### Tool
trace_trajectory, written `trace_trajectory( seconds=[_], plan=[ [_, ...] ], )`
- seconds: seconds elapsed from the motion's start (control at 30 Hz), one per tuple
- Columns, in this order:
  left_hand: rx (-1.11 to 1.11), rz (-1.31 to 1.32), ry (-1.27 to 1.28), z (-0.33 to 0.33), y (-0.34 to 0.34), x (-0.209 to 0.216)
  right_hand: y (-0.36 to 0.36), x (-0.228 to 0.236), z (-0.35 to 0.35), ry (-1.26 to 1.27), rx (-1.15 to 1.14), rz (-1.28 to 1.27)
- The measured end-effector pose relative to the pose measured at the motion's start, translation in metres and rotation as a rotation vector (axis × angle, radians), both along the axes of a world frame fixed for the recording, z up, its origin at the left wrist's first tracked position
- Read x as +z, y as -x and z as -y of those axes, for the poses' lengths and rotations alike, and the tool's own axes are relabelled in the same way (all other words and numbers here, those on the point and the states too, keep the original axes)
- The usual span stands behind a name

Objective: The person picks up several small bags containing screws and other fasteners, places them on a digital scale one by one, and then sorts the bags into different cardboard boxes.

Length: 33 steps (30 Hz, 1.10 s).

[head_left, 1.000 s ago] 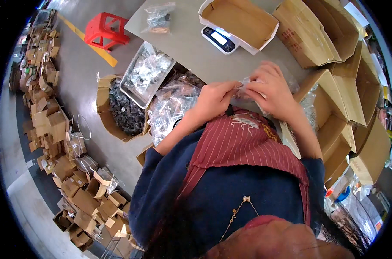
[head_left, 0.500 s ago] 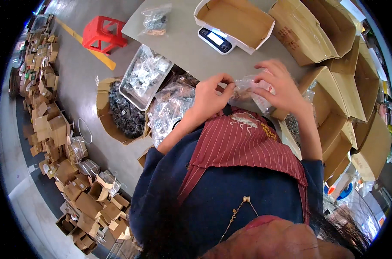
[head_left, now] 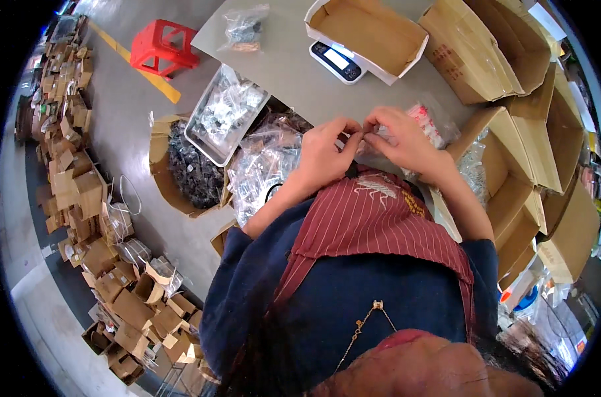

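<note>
Close in front of my apron, both hands meet at the near edge of the grey table (head_left: 280, 66). My left hand (head_left: 323, 151) is closed in a pinch on a clear plastic bag. My right hand (head_left: 406, 142) pinches the same bag right beside it, thumb and fingertips together. The plastic bag (head_left: 439, 126) has red print and spreads out beyond and under my right hand. My fingers hide the pinched edge, and I cannot make out what the bag holds.
A scale (head_left: 338, 61) bears an open cardboard tray (head_left: 370, 33). A filled small bag (head_left: 245, 28) lies at the far left. Beside the table are a metal tray (head_left: 201, 142) of bagged parts and a carton (head_left: 160, 155) of dark pieces. Open cartons (head_left: 489, 49) crowd the right; a red stool (head_left: 163, 47) stands beyond.
My right hand has moved left and toward me, closing its spread fingers into a pinch beside my left fingertips. The bag's printed part now shows beyond my right hand.
</note>
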<state>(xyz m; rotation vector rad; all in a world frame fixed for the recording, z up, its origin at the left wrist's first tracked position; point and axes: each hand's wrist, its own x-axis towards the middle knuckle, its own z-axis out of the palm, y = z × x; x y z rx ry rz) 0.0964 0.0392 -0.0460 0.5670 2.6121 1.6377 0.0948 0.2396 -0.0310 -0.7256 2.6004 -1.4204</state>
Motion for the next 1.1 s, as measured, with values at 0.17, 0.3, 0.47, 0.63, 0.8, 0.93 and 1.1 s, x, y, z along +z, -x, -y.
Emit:
trace_trajectory(
  seconds=[0.17,0.3,0.47,0.63,0.8,0.93,1.1],
  plan=[
    [-0.045,-0.023,0.003,-0.001,0.0,-0.002,0.004,-0.006,-0.005,-0.014,0.055,-0.032],
    [-0.063,-0.054,0.017,-0.001,0.007,-0.009,0.007,-0.013,-0.011,-0.06,0.081,-0.021],
    [0.049,0.133,0.004,0.018,0.021,-0.023,0.014,-0.017,-0.031,-0.135,0.063,-0.051],
    [0.123,0.169,-0.058,0.033,0.031,-0.035,0.012,-0.019,-0.053,-0.148,-0.002,-0.053],
    [0.113,0.183,-0.019,0.036,0.03,-0.037,0.004,-0.024,-0.057,-0.138,-0.082,-0.078],
    [0.004,0.458,-0.399,0.048,0.03,-0.048,0.003,-0.021,-0.054,-0.105,-0.117,-0.065],
    [0.117,0.717,-0.817,0.078,0.024,-0.054,0.006,-0.034,-0.073,0.091,-0.391,0.369]
  ],
)
